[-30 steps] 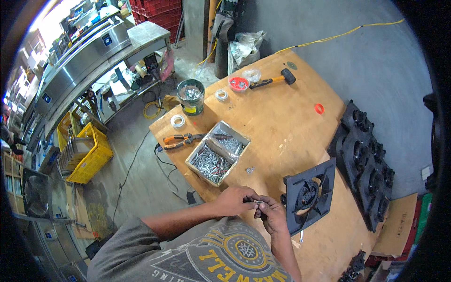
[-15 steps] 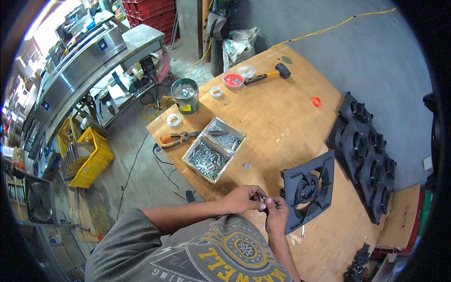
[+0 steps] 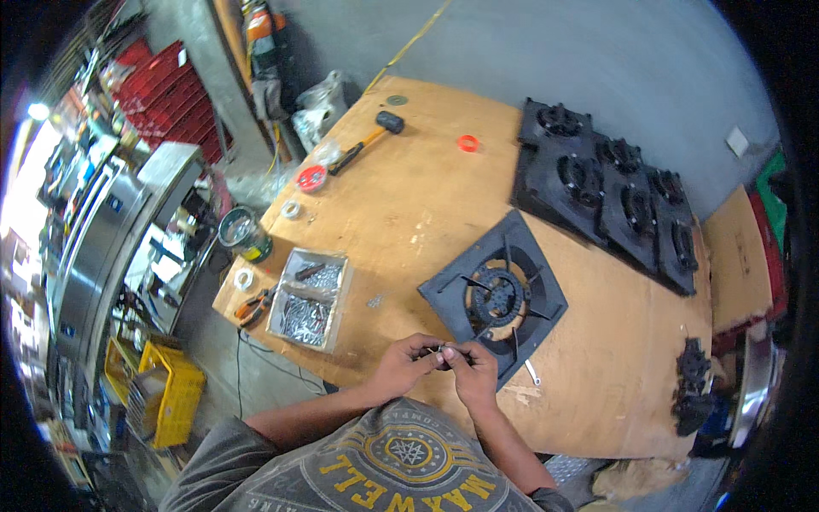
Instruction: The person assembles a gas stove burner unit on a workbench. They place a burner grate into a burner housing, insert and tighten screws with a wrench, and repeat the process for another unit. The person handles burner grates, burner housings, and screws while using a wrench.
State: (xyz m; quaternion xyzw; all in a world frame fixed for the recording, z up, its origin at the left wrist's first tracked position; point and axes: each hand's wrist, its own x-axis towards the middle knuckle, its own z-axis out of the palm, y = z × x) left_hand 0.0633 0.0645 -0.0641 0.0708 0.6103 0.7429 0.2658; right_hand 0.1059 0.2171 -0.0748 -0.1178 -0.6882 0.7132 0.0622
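Close to my body, at the front edge of the wooden table, my left hand and my right hand meet fingertip to fingertip. Both are closed in a pinch on a small metal piece, mostly hidden by the fingers; its exact kind is too small to tell. Just beyond my right hand lies a square black gas burner grate with a round burner in its middle. A wrench end shows from under its near edge. Left of my hands stands a two-part box of loose bolts and small hardware.
Orange-handled pliers lie beside the box. Farther back are a bucket, tape rolls, a red-rimmed tub, a mallet and an orange ring. Several black burner grates fill the far right; black parts lie at the right edge.
My view has turned to the right, so the table and its things sit farther left. My hands stay together on the small metal piece.
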